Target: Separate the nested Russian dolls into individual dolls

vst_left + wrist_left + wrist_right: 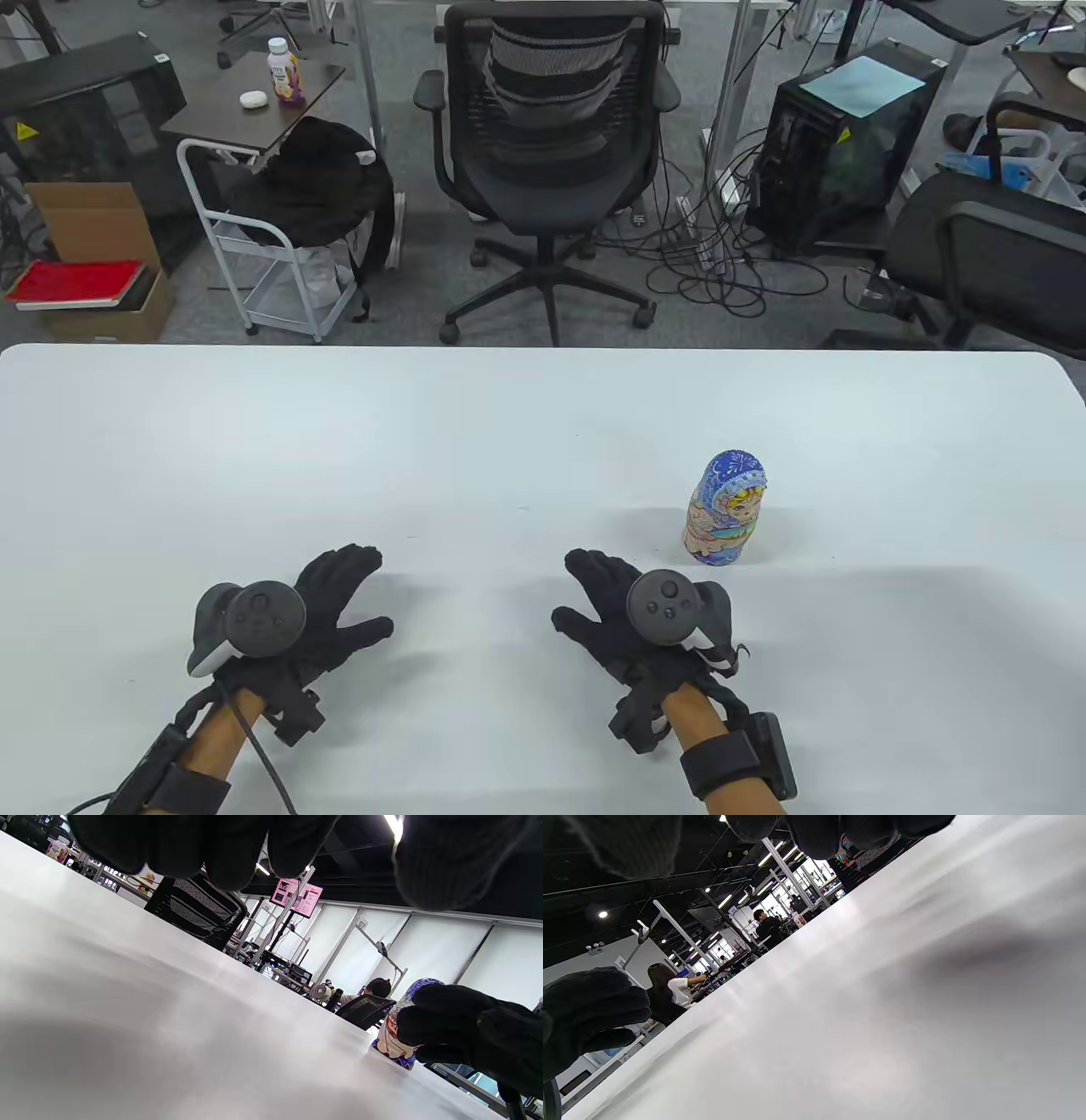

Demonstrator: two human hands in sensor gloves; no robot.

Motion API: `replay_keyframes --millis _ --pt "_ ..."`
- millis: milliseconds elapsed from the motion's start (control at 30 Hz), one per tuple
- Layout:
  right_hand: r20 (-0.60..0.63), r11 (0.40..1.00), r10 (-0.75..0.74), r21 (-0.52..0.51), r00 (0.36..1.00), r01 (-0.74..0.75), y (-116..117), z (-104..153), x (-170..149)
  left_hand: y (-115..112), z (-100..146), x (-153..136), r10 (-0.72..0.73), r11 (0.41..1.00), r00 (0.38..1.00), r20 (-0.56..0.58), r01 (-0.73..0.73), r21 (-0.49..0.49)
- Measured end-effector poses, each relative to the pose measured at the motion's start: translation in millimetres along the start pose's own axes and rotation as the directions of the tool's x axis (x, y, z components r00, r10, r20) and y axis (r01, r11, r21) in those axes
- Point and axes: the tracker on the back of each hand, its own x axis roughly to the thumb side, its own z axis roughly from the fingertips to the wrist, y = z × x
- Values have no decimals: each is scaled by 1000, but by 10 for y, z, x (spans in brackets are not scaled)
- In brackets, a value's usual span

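Note:
One closed Russian doll (725, 509), painted blue with a pale face and body, stands upright on the white table (382, 441), right of centre. My right hand (590, 598) lies spread and empty just left of and nearer than the doll, not touching it. My left hand (344, 603) lies spread and empty further left. In the left wrist view the doll (390, 1033) stands partly hidden behind my right hand (466, 1031), with my left fingers (212, 844) along the top edge. The right wrist view shows my right fingers (818, 832), my left hand (589, 1010) and no doll.
Beyond the table's far edge there is floor with a black office chair (547, 144), a white cart (271, 255), a computer tower (840, 144) and cables. Nothing but the doll and my hands is on the table.

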Motion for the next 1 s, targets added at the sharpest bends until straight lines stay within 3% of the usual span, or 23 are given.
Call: replay_keyframes --millis 333,467,733,900,1000 --pt "1 1000 -21 -8 1000 21 -12 2 -21 18 16 14 15 1000 1000 2 -15 20" --pt "40 984 -154 -81 987 157 -109 34 5 20 22 11 10 1000 1000 2 -10 18" --pt "140 916 -231 -301 963 263 -556 147 34 37 41 1 20 999 1000 1 -20 30" --pt "170 814 -237 -503 956 291 -982 340 -95 96 57 -10 43 997 999 -5 -42 60" --pt "139 761 -224 -594 965 263 -1121 427 -244 110 66 -23 47 997 999 -10 -46 67"
